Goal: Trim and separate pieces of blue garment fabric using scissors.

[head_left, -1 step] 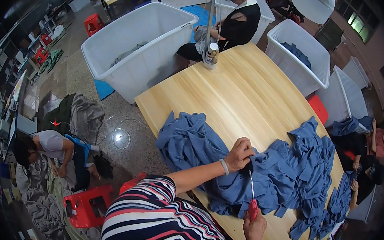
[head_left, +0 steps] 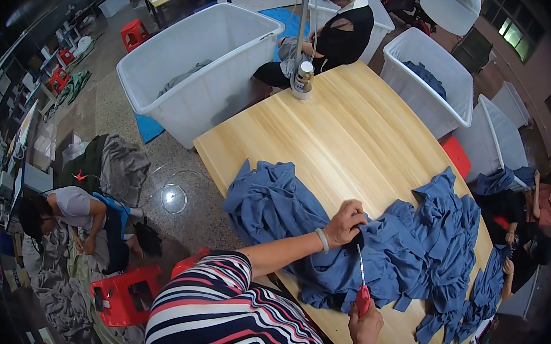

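Blue garments (head_left: 279, 202) lie in a crumpled heap along the near side of a wooden table (head_left: 338, 135). My left hand (head_left: 344, 224) is closed on a fold of the blue cloth near the middle of the heap. In my right hand (head_left: 365, 327), close to the table's near edge, is a tool with a red handle (head_left: 362, 301) and a thin metal shaft. The shaft points away from me, up to a small dark spot beside my left fingers. Whether that spot is its tip or part of the garment, I cannot tell.
A pole with a can (head_left: 304, 76) at its foot stands at the table's far corner. White bins (head_left: 184, 92) holding cloth stand beyond the table. Red stools (head_left: 124, 296) are on my left. Several people work around, one at the right (head_left: 510, 264) handling blue cloth.
My left hand has shifted very slightly toward me over the cloth. My right hand and the red-handled tool look almost unmoved.
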Motion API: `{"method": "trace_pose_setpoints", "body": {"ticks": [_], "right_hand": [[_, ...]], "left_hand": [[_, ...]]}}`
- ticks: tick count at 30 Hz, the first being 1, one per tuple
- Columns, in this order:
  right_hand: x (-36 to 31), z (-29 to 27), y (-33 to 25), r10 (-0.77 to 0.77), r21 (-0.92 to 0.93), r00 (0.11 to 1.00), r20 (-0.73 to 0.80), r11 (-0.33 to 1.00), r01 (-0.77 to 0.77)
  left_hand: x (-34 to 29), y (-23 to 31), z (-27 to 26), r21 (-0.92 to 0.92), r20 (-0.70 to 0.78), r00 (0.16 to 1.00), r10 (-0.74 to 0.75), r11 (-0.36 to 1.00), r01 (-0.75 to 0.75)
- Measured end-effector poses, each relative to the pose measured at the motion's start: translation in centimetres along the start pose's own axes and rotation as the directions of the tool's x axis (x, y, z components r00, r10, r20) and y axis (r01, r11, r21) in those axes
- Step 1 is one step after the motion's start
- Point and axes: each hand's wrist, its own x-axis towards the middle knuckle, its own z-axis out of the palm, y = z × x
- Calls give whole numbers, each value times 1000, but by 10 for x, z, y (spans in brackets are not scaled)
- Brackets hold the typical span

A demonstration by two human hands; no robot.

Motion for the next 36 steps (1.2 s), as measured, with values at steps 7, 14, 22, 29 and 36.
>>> {"method": "trace_pose_setpoints", "body": {"ticks": [7, 14, 22, 29, 36], "right_hand": [[-10, -21, -3, 74, -164, 989, 124, 985, -53], [50, -26, 5, 72, 8, 988, 137, 997, -74], [41, -4, 46, 127, 90, 987, 95, 987, -135], [62, 71, 86, 119, 434, 976, -182, 901, -29], [3, -31, 170, 622, -15, 520, -585, 633, -774]], "left_hand": [[-37, 4, 34, -399, 407, 787, -463, 685, 609], [2, -26, 34, -364, 492, 732, -471, 652, 665], [66, -2, 42, -649, 496, 741, -452, 375, 662], [97, 175, 54, -697, 687, 679, 259, -34, 717], [79, 185, 92, -674, 692, 562, 453, 127, 728]]}}
